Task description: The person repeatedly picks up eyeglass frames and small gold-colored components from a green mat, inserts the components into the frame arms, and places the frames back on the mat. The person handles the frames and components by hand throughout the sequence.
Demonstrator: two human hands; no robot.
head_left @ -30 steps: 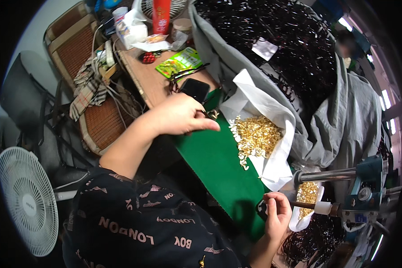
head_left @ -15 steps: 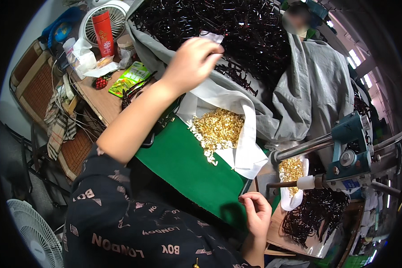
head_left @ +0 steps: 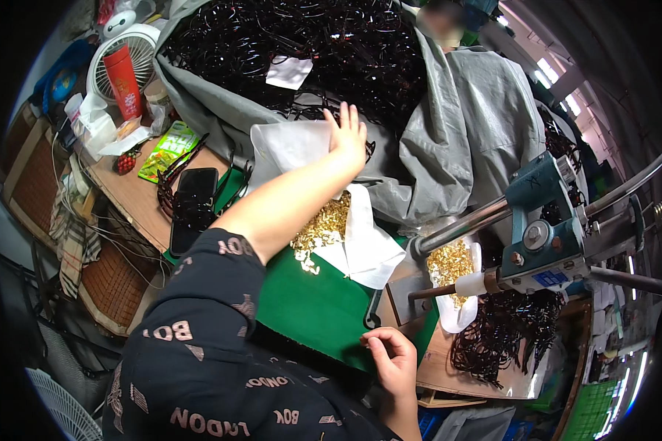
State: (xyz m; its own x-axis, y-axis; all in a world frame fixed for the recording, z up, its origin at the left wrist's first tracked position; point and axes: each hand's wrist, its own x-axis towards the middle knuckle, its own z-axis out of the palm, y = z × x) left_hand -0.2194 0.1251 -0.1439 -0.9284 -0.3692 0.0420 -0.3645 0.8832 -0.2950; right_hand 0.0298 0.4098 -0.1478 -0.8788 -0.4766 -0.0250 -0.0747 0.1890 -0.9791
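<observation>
A: Head view, bg first?
B: Workshop bench w/ green mat [head_left: 294,305]; big heap of black strips [head_left: 331,44] at far side, grey sheet [head_left: 485,110] round it, blue-green press [head_left: 529,187] at right.
A: What's changed?
B: L hand [head_left: 348,134] was curled over the heap ½ sec ago; now it's nearer, by the heap's near edge, fingers straight & apart. Nothing seen in it. Can't tell if it touches strips or white cloth [head_left: 371,253].
A: R hand [head_left: 396,364]?
B: Much as before, by mat's near edge, thumb & forefinger almost meeting. Can't tell if a small pc's btwn them.
A: Gold pcs [head_left: 327,226]?
B: Piled on the cloth, partly hidden by L forearm; more in white tray [head_left: 457,320] at right, by press.
A: Meaning?
B: I'd judge the reach is strips-side; neither hand's on the gold.
</observation>
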